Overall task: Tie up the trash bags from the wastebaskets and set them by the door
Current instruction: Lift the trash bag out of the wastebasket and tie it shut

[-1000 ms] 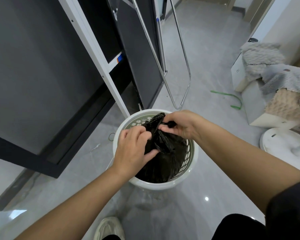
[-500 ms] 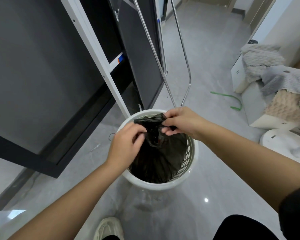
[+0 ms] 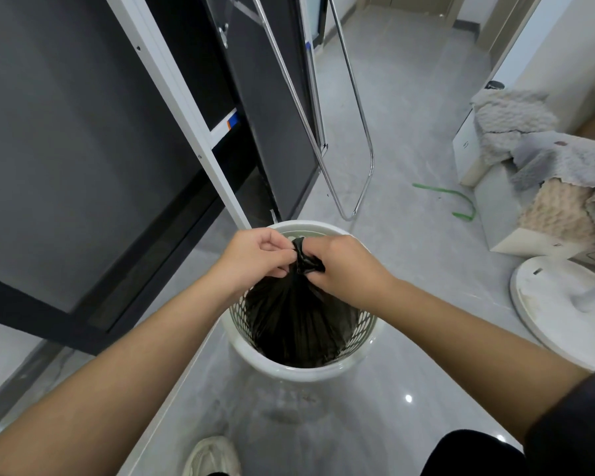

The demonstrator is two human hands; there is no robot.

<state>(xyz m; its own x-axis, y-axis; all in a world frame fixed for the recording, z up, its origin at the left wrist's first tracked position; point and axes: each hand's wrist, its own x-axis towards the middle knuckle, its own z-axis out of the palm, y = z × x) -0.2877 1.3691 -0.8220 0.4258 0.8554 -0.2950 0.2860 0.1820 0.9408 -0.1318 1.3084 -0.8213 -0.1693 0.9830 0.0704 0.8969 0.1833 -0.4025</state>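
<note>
A black trash bag (image 3: 296, 314) sits inside a white perforated wastebasket (image 3: 310, 367) on the grey floor. Its top is gathered into a narrow twisted neck above the rim. My left hand (image 3: 255, 255) pinches that neck from the left with curled fingers. My right hand (image 3: 344, 266) grips the neck from the right, a bunch of black plastic sticking out beside its fingers. Both hands meet over the far side of the basket.
A dark panel in a white frame (image 3: 172, 108) leans at the left, close to the basket. A chrome tube rack (image 3: 361, 139) stands behind it. A green strap (image 3: 461, 204) lies on the floor. Boxes with fluffy mats (image 3: 536, 173) and a white round base (image 3: 557, 304) are at the right.
The bag's open mouth has been drawn together into a tight neck and lifted. Both hands have moved up and closer together over the basket.
</note>
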